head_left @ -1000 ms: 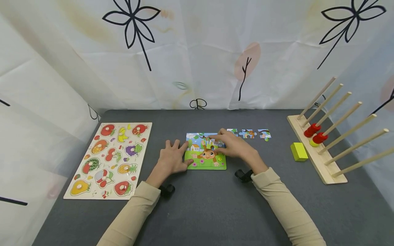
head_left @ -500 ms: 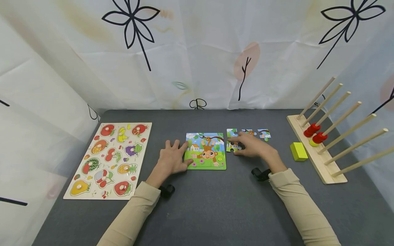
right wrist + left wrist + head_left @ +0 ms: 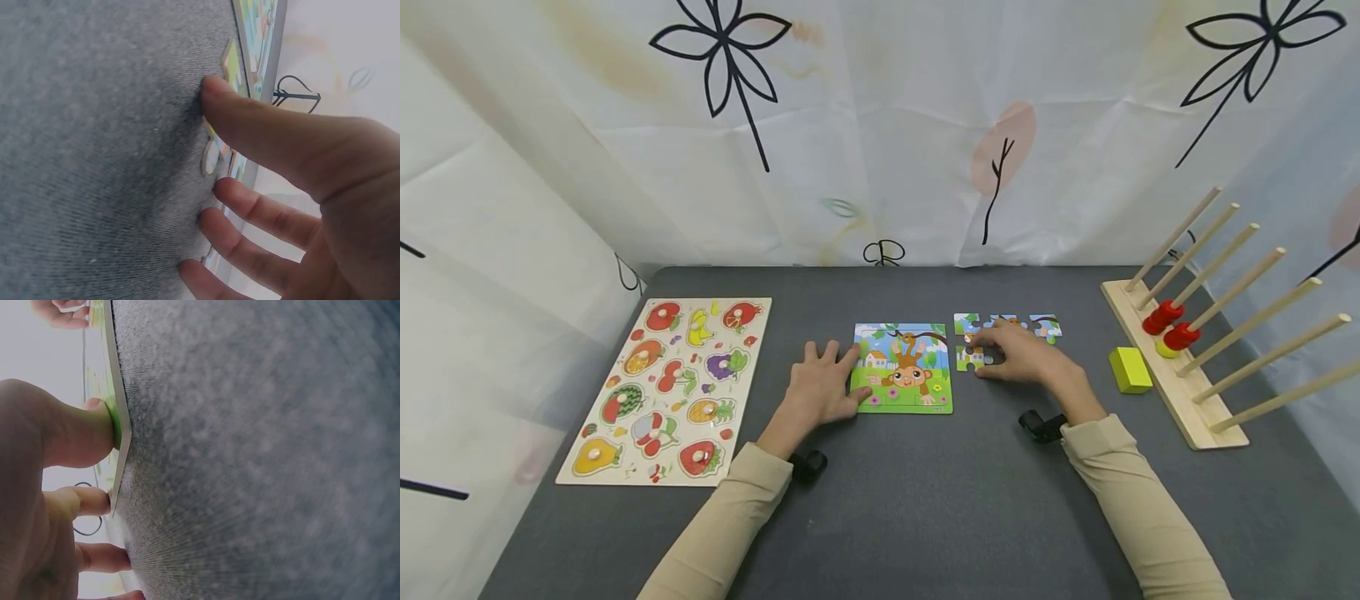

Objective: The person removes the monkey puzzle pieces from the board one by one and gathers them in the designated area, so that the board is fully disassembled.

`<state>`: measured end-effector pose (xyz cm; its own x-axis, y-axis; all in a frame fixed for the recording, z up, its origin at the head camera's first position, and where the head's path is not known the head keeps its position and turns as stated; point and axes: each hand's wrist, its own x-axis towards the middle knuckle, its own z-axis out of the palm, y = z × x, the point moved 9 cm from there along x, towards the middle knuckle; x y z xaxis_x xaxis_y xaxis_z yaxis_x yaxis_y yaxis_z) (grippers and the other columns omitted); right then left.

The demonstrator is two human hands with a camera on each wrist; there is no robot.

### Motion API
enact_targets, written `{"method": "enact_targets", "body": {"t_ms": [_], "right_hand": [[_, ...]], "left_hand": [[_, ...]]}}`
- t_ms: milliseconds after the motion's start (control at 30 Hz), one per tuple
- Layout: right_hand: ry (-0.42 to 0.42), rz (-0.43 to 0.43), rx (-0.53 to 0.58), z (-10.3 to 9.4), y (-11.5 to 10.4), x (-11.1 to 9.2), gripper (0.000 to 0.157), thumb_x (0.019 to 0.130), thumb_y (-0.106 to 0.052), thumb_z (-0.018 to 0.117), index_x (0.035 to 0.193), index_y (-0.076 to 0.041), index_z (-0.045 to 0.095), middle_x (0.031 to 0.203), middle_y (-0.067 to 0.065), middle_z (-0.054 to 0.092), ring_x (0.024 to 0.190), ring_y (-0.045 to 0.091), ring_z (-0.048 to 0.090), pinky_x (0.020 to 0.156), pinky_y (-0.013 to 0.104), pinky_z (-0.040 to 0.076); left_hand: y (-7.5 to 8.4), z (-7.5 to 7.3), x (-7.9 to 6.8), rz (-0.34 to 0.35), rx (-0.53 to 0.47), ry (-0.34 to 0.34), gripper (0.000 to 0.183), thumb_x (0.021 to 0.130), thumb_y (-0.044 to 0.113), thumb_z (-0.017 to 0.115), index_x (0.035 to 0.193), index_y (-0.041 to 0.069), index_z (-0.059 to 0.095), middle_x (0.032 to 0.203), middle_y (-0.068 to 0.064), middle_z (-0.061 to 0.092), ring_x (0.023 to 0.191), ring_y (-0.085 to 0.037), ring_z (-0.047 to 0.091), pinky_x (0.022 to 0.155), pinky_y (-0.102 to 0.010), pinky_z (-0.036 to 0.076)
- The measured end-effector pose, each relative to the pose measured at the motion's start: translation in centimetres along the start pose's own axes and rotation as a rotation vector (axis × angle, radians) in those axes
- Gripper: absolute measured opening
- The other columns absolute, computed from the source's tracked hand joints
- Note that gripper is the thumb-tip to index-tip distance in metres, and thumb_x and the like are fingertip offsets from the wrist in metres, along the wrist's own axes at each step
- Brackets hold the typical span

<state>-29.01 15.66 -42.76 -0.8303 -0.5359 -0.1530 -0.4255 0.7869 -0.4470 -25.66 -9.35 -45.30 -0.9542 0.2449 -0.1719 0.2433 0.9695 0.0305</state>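
Note:
A square monkey picture puzzle (image 3: 902, 375) lies in a frame on the dark table. My left hand (image 3: 822, 387) rests at its left side, fingers spread, thumb on the lower left corner; the left wrist view shows that thumb (image 3: 87, 434) pressing on the green edge. To the right of the puzzle lies a loose jigsaw piece (image 3: 967, 359) with a house on it. My right hand (image 3: 1018, 358) hovers low over that piece's right part, thumb and fingers apart. In the right wrist view the thumb (image 3: 240, 115) is at the pieces; whether it touches one is unclear.
Behind the right hand lie more jigsaw pieces (image 3: 1043, 326) in a row, partly covered. A fruit peg puzzle (image 3: 662, 392) is at left. On the right stand a wooden peg rack (image 3: 1180, 367) with red and yellow beads and a yellow block (image 3: 1129, 370).
My right hand has moved right, off the monkey puzzle to the loose pieces, then slightly farther right. The house piece now shows beside the board. My left hand stays still.

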Motion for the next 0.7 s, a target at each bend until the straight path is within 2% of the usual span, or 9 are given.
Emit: {"method": "enact_targets", "body": {"t_ms": [67, 167, 400, 533, 600, 700], "right_hand": [[0.006, 0.008, 0.003, 0.04, 0.16, -0.03, 0.040, 0.090, -0.021, 0.079, 0.127, -0.007, 0.071, 0.110, 0.013, 0.063, 0.093, 0.026, 0.055, 0.084, 0.046, 0.046], [0.005, 0.017, -0.002, 0.11, 0.34, -0.09, 0.041, 0.091, -0.023, 0.079, 0.127, -0.008, 0.071, 0.108, 0.011, 0.062, 0.089, 0.021, 0.053, 0.082, 0.042, 0.045], [0.001, 0.026, 0.003, 0.10, 0.51, -0.18, 0.041, 0.091, -0.024, 0.079, 0.127, -0.008, 0.071, 0.107, 0.011, 0.062, 0.087, 0.020, 0.052, 0.080, 0.039, 0.044], [0.023, 0.010, -0.014, -0.18, 0.37, -0.34, 0.044, 0.090, -0.023, 0.079, 0.130, -0.008, 0.070, 0.113, 0.013, 0.065, 0.094, 0.025, 0.056, 0.083, 0.044, 0.046], [0.038, 0.012, -0.016, -0.35, 0.25, -0.42, 0.046, 0.090, -0.022, 0.079, 0.132, -0.007, 0.068, 0.124, 0.017, 0.065, 0.112, 0.035, 0.059, 0.093, 0.053, 0.048], [0.065, 0.006, -0.021, -0.62, -0.30, -0.38, 0.047, 0.091, -0.023, 0.078, 0.134, -0.008, 0.067, 0.121, 0.018, 0.064, 0.107, 0.033, 0.060, 0.088, 0.050, 0.050]], "left_hand": [[0.02, 0.04, 0.02, -0.001, 0.006, -0.001, 0.074, 0.095, 0.058, 0.059, 0.157, 0.022, 0.041, 0.141, -0.016, 0.052, 0.117, -0.040, 0.047, 0.073, -0.049, 0.056], [0.08, 0.04, 0.03, 0.003, 0.005, 0.000, 0.074, 0.096, 0.058, 0.058, 0.157, 0.021, 0.041, 0.140, -0.015, 0.053, 0.118, -0.041, 0.047, 0.073, -0.050, 0.056], [0.12, -0.10, 0.00, 0.009, 0.004, 0.003, 0.072, 0.096, 0.057, 0.058, 0.157, 0.021, 0.041, 0.139, -0.016, 0.053, 0.119, -0.042, 0.046, 0.075, -0.052, 0.056], [0.19, -0.14, 0.05, 0.010, 0.003, -0.002, 0.073, 0.096, 0.057, 0.058, 0.157, 0.021, 0.041, 0.140, -0.016, 0.052, 0.119, -0.042, 0.047, 0.075, -0.052, 0.056], [0.15, -0.17, 0.07, 0.007, 0.001, -0.007, 0.073, 0.096, 0.058, 0.058, 0.157, 0.022, 0.041, 0.141, -0.016, 0.052, 0.119, -0.042, 0.047, 0.075, -0.051, 0.056], [0.02, -0.12, 0.10, 0.003, -0.001, -0.022, 0.073, 0.095, 0.059, 0.057, 0.157, 0.023, 0.040, 0.143, -0.016, 0.051, 0.121, -0.042, 0.046, 0.077, -0.052, 0.057]]}}
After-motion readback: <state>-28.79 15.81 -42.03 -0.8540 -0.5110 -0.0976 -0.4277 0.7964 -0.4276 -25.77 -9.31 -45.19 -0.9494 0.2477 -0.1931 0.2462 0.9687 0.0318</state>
